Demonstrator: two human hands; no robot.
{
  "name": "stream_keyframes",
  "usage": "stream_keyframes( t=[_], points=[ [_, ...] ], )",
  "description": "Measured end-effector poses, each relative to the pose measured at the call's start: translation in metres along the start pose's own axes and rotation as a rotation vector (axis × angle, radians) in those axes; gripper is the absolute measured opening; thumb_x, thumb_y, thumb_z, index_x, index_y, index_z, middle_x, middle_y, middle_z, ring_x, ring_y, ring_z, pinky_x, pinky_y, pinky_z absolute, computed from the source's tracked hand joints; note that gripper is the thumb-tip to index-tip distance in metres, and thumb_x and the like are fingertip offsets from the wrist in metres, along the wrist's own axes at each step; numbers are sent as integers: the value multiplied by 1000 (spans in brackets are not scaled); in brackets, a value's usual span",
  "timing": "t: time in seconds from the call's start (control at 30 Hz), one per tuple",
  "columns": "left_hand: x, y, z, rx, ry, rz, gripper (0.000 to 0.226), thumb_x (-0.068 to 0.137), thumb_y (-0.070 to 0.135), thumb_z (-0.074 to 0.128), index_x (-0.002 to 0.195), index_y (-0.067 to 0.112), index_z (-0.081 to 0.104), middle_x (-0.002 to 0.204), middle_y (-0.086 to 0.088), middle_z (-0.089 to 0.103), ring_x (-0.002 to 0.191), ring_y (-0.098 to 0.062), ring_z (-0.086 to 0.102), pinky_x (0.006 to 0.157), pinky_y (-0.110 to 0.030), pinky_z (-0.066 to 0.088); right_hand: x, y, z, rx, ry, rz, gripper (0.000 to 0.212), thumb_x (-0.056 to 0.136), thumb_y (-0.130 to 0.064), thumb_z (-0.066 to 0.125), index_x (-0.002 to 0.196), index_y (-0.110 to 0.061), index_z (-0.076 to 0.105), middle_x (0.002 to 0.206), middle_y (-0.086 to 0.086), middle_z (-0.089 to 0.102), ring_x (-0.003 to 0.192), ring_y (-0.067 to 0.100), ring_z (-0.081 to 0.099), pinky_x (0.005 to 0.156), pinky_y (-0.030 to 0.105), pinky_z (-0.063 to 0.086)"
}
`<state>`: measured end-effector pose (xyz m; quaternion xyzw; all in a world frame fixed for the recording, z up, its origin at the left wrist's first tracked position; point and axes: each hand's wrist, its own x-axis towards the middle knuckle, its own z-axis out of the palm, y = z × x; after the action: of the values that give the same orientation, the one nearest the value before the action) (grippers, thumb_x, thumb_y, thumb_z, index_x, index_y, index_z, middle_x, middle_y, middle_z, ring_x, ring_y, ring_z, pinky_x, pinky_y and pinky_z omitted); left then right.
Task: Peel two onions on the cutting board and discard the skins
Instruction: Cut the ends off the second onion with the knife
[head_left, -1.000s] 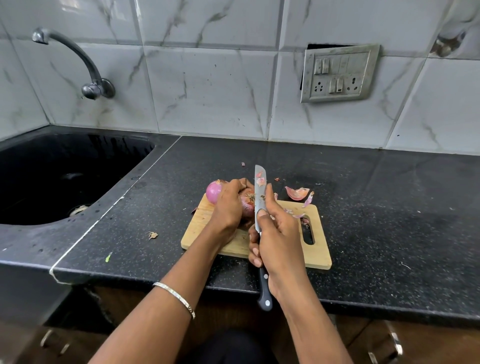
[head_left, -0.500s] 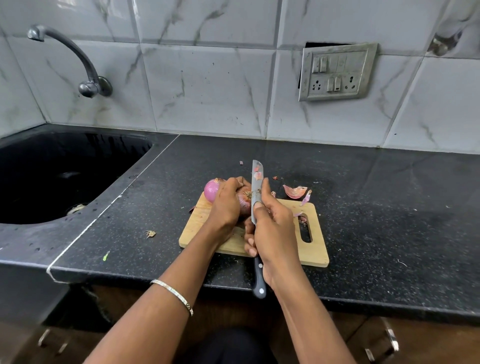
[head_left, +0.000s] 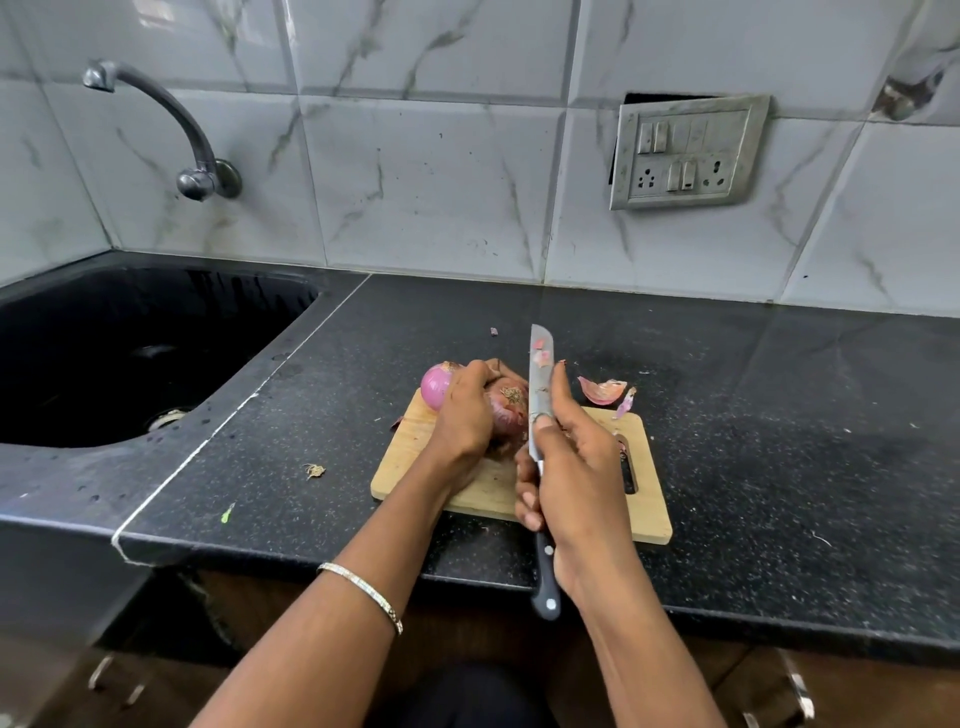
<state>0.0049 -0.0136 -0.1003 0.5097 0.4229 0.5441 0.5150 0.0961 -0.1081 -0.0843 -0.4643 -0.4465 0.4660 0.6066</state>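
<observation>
- Left hand (head_left: 464, 418): fingers curled over a red onion still in its brown papery skin (head_left: 511, 410), holding it down on the far half of the rectangular wooden cutting board (head_left: 644, 499).
- Right hand (head_left: 579, 467): closed round a steel-bladed knife with a black riveted handle (head_left: 540, 379). The thumb lies on the blade, which points away from the person, just right of the held onion.
- Peeled, glossy pink onion (head_left: 434, 387): at the board's far left corner, just beside the left hand's fingers.
- Curved pink piece of onion skin (head_left: 602, 391): on the speckled black stone counter (head_left: 779, 415), just beyond the board's far right edge, with a smaller sliver (head_left: 625, 402) beside it.
- Thin silver bracelet (head_left: 363, 592): on the left forearm, nearer than the board.
- Black sink (head_left: 78, 467): well to the board's left.
</observation>
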Motion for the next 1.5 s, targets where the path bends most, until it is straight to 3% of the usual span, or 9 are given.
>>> stream_keyframes(
  t=[0.13, 0.43, 0.57, 0.73, 1.0, 1.17, 1.27, 1.4, 1.5],
  points=[
    [3, -2, 0, -44, -12, -13, 36, 82, 36, 37, 66, 18, 63, 66, -12, 60, 53, -19, 51, 42, -27, 38, 1, 4, -2, -40, 5, 14, 53, 108, -13, 41, 141, -55, 49, 64, 6, 42, 46, 12, 36, 39, 23, 31],
    [3, -2, 1, -55, 3, -33, 33, 80, 40, 40, 77, 14, 60, 77, -16, 58, 68, -27, 51, 54, -31, 39, -3, 6, 1, -74, -17, 21, 54, 108, -14, 40, 142, -55, 48, 64, 8, 43, 47, 14, 36, 38, 23, 31],
    [1, -1, 2, -19, 17, -14, 29, 77, 40, 41, 71, 23, 64, 86, -17, 60, 80, -29, 52, 67, -39, 44, -5, 7, 4, -86, 13, 18, 54, 108, -14, 40, 142, -55, 48, 64, 8, 42, 47, 14, 35, 39, 23, 32],
    [-8, 5, 4, 60, 54, -2, 25, 78, 37, 37, 89, 28, 58, 109, -8, 59, 100, -25, 55, 94, -46, 49, 11, 2, 10, -114, 39, 1, 53, 108, -11, 38, 146, -45, 49, 59, 8, 41, 44, 14, 35, 37, 23, 31],
    [0, -2, 3, 61, 8, 22, 27, 86, 40, 46, 75, 23, 63, 86, -9, 61, 80, -26, 53, 74, -44, 45, -3, 10, 4, -186, 64, -3, 54, 106, -12, 39, 142, -50, 51, 58, 5, 47, 41, 17, 39, 39, 25, 35],
    [-1, -1, 3, 176, 30, 47, 21, 79, 41, 41, 83, 28, 56, 94, 2, 57, 98, -22, 53, 97, -49, 47, 12, 5, 6, -160, 49, 18, 50, 106, -10, 38, 142, -41, 55, 56, 5, 44, 42, 15, 38, 37, 24, 33],
    [1, -3, 3, 220, -1, 126, 43, 73, 52, 39, 75, 14, 58, 82, -12, 58, 83, -26, 49, 84, -58, 46, 3, 7, 0, -114, 16, 64, 49, 108, -14, 39, 140, -48, 54, 61, 7, 44, 45, 14, 36, 38, 22, 30],
    [3, -4, 3, 213, 42, 83, 41, 87, 43, 38, 80, 9, 60, 86, -13, 63, 80, -24, 55, 81, -42, 52, -2, 7, 2, -72, 17, 66, 50, 108, -14, 39, 140, -50, 53, 64, 9, 43, 46, 13, 36, 38, 21, 30],
    [7, -11, 0, 196, 21, 85, 59, 76, 53, 36, 84, 1, 62, 90, -27, 62, 81, -37, 52, 78, -56, 44, 11, 3, 6, -106, 34, 53, 51, 108, -13, 38, 144, -46, 51, 60, 7, 44, 44, 14, 37, 38, 22, 31]
  ],
)
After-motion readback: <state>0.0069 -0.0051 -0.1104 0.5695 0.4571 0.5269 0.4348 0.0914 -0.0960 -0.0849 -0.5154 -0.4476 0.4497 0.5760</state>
